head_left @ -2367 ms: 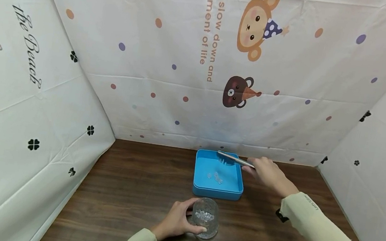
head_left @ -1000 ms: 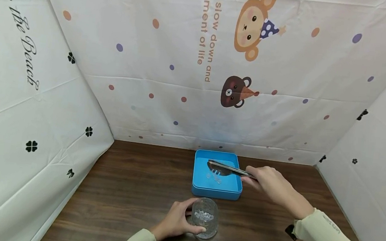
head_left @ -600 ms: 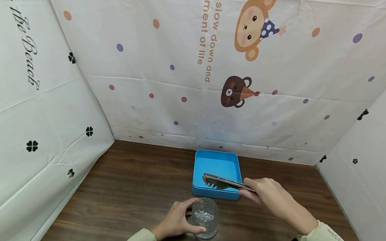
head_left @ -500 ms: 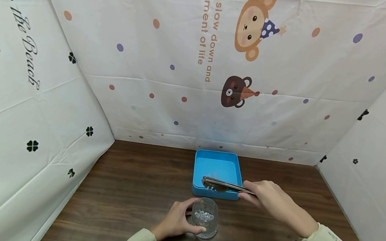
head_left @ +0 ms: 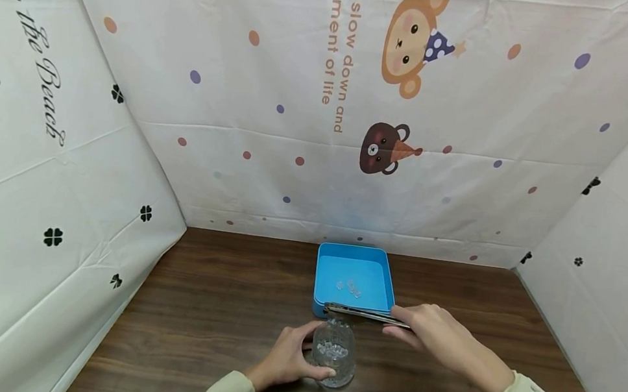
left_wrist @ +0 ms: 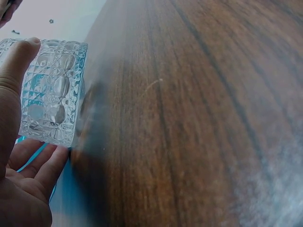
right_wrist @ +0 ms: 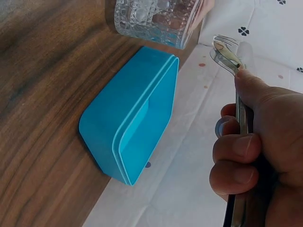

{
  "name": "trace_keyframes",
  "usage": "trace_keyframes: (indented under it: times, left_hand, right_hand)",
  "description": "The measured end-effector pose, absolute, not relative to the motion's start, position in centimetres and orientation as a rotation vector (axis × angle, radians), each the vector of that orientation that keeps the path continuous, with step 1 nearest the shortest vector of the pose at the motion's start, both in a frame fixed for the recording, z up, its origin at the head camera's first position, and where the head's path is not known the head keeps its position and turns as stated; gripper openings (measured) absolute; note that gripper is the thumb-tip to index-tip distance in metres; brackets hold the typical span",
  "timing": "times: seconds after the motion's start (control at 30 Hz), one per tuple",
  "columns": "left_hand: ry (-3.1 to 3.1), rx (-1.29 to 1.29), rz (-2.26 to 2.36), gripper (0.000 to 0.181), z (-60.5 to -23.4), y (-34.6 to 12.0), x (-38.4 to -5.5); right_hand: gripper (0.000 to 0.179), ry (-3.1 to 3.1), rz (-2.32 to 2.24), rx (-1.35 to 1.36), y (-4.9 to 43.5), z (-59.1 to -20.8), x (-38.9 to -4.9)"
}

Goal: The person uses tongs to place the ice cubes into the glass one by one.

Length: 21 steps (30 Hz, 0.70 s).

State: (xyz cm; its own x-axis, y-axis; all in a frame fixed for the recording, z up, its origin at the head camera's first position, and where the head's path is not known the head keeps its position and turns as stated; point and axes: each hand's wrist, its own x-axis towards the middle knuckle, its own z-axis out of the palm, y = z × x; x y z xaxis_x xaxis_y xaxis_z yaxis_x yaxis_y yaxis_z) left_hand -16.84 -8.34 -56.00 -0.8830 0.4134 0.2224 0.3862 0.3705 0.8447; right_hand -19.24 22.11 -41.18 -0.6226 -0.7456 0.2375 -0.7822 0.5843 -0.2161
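My left hand (head_left: 288, 357) holds a cut-glass tumbler (head_left: 335, 365) upright on the table, thumb and fingers round its sides. Clear, ice-like pieces (head_left: 332, 350) lie inside it. In the left wrist view the tumbler (left_wrist: 57, 94) shows a faceted pattern. My right hand (head_left: 440, 339) grips metal serving tongs (head_left: 367, 315), whose tip is over the tumbler's far rim. One side of the tongs (right_wrist: 227, 54) is tined like a fork, the other spoon-like. Whether a piece sits between them I cannot tell. Behind the tumbler, a blue square box (head_left: 323, 275) contains several clear pieces (head_left: 354, 289).
The brown wood-grain table (head_left: 217, 315) runs back to a white printed cloth (head_left: 269, 177). Similar cloths (head_left: 118, 303) rise along the left and right sides. The blue box stands close between the tumbler and the back cloth.
My right hand has brought the tongs from the back of the blue box forward, across its front edge, to the tumbler's rim. The left hand and tumbler have stayed in place.
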Motion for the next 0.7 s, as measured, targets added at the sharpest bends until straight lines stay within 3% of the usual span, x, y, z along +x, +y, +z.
trace_keyframes:
  times: [0.4, 0.7]
  left_hand:
    - [2.556, 0.73, 1.587, 0.078, -55.9, -8.4, -16.7]
    - [2.571, 0.749, 1.572, 0.066, -55.8, -8.4, -16.8]
  right_hand:
    - [0.025, -2.689, 0.496, 1.307, 21.9, -41.8, -19.1]
    - [0.02, -2.689, 0.517, 1.307, 21.7, -42.3, -19.0]
